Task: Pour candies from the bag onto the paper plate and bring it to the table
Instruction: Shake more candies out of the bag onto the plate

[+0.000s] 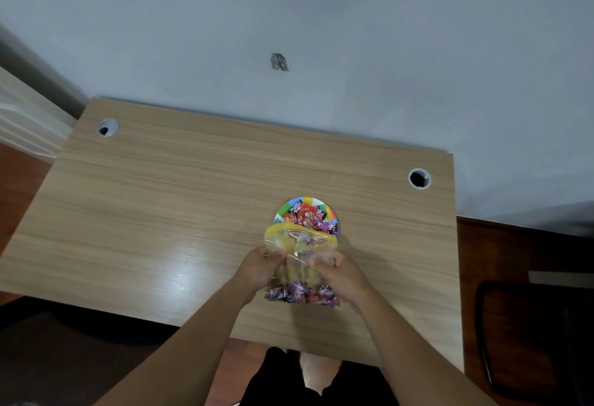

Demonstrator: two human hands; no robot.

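Observation:
A colourful paper plate (292,208) lies on the wooden desk (180,200), heaped with wrapped candies (309,216) in red, orange and purple. Just in front of it I hold a clear zip bag (300,235) with a yellow top band, its mouth over the plate's near edge. More wrapped candies (300,297) sit in the bag's bottom end, nearest me. My left hand (259,269) grips the bag's left side and my right hand (340,272) grips its right side.
The desk stands against a pale wall. Two round cable holes are in its top, one at the far left (107,127) and one at the right (418,178). A dark chair (533,341) stands on the brown floor to the right.

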